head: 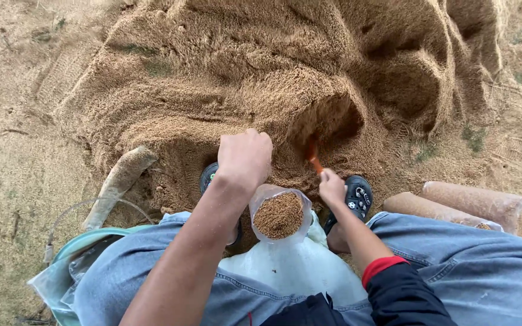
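Note:
My left hand (pixel 244 158) is closed in a fist above the rim of a clear plastic bag (pixel 280 212), which is filled with brown sawdust and stands between my knees. Whether the fist grips the bag's edge is hidden. My right hand (pixel 331 186) grips an orange-handled scoop (pixel 313 158). Its far end is dug into a hollow of the large sawdust pile (pixel 261 78) in front of me. My feet in dark clogs (pixel 357 196) rest at the foot of the pile.
Two filled clear bags of sawdust (pixel 478 208) lie on their sides at the right. A dusty cylinder (pixel 119 181) lies at the left. A teal basin (pixel 83 241) holding plastic bags sits by my left knee. A white sack (pixel 294 265) lies on my lap.

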